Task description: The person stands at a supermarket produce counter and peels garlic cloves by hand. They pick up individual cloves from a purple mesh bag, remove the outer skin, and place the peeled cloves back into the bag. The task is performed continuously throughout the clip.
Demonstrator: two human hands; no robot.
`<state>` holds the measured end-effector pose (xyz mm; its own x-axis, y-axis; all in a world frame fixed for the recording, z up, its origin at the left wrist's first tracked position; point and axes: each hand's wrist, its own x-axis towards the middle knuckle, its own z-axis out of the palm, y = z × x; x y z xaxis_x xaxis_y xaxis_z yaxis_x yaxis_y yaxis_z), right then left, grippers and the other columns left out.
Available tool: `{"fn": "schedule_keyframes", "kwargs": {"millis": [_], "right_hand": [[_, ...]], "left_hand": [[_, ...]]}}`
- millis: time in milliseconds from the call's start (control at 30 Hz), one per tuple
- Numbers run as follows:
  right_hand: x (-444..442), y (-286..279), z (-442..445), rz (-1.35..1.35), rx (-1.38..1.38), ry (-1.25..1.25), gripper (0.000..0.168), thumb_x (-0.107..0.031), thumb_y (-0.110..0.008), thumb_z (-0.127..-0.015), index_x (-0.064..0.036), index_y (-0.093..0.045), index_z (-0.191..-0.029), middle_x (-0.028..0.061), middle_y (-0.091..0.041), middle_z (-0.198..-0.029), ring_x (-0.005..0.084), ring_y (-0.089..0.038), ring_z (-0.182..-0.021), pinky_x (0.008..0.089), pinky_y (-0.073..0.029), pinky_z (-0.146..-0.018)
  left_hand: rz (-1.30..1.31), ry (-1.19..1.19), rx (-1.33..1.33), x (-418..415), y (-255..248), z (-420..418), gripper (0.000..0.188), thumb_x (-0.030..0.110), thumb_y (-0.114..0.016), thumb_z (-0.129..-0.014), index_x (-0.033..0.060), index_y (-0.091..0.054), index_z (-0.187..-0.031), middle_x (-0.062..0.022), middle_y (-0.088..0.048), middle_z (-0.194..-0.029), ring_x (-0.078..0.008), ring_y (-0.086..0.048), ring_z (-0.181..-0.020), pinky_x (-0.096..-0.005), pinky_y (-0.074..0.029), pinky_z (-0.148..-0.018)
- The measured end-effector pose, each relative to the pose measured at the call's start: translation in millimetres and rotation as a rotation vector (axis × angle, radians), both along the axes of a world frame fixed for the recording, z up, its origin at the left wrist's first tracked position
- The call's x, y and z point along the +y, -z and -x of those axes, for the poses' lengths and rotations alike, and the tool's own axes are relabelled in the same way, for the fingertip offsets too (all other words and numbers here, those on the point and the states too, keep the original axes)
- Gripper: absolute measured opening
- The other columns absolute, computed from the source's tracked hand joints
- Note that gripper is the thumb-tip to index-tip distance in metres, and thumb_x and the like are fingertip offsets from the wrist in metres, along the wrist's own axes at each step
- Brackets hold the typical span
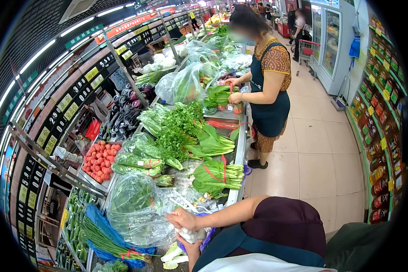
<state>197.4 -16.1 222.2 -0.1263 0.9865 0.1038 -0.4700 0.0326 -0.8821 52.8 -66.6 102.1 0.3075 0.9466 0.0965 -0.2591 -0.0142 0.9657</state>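
Observation:
My left hand (193, 250) cups white garlic bulbs (191, 235) from below at the near side of the vegetable counter. Just above the garlic, my right hand (183, 218) is curled into a fist; whatever lies inside its fingers is hidden. Purple netting (209, 235) shows around and behind the garlic. Left of my right hand lies a large clear plastic bag (132, 207) with leafy greens inside. White strips (187, 201) rest on the counter beyond my fist. Pale leaf scraps (173, 255) lie near my left hand.
Tied leafy greens (217, 174), parsley-like herbs (178, 132) and tomatoes (101, 159) fill the counter farther along. Green stalks (105, 234) lie on blue plastic. A co-worker (270, 78) handles greens by the metal counter edge (238, 163). Bottle shelves (377, 153) line the right.

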Motion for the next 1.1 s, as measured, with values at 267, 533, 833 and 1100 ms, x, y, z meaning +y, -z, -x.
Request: {"fn": "schedule_keyframes", "kwargs": {"millis": [267,533,833,1100], "right_hand": [[-4.7,-6.6,-8.5,0.225,0.324,-0.178,0.050,-0.037,-0.047,-0.096,-0.015,-0.030,-0.055,-0.0058,-0.027,-0.047,0.0061,-0.021,-0.038,0.0247,-0.017,-0.036],[-28.2,-22.7,-16.7,0.134,0.256,-0.547,0.053,-0.038,-0.046,-0.096,-0.014,-0.030,-0.052,-0.0065,-0.024,-0.048,0.0057,-0.020,-0.040,0.0242,-0.016,-0.038],[-6.1,-10.9,-12.0,-0.164,-0.372,-0.115,0.054,-0.035,-0.046,-0.097,-0.008,-0.045,-0.051,-0.0035,-0.040,-0.048,0.0054,-0.031,-0.046,0.0262,-0.027,-0.041],[-24.0,21.9,11.2,-0.187,-0.181,-0.578,0.054,-0.036,-0.048,-0.096,-0.010,-0.038,-0.049,-0.0042,-0.035,-0.045,0.0060,-0.028,-0.039,0.0266,-0.025,-0.037]], "left_hand": [[-0.122,-0.136,0.365,-16.8,-54.6,-29.2,0.120,0.014,-0.089,-0.048,0.0043,-0.010,-0.138,-0.0185,-0.030,-0.132,-0.0278,-0.038,-0.119,-0.0398,-0.034,-0.100],[0.216,0.566,0.082,24.8,-106.6,15.3,0.068,0.012,-0.082,-0.060,0.0022,-0.049,-0.118,-0.0094,-0.053,-0.114,-0.0190,-0.047,-0.113,-0.0349,-0.036,-0.098],[-0.110,-0.117,0.753,-4.2,-110.7,-32.3,0.068,0.028,-0.082,-0.060,-0.0013,-0.049,-0.112,-0.0192,-0.050,-0.114,-0.0268,-0.046,-0.111,-0.0416,-0.036,-0.092],[-0.279,0.040,0.602,18.6,-87.2,0.8,0.089,0.024,-0.087,-0.052,-0.0037,-0.043,-0.125,-0.0243,-0.042,-0.127,-0.0330,-0.045,-0.115,-0.0433,-0.041,-0.090]]}}
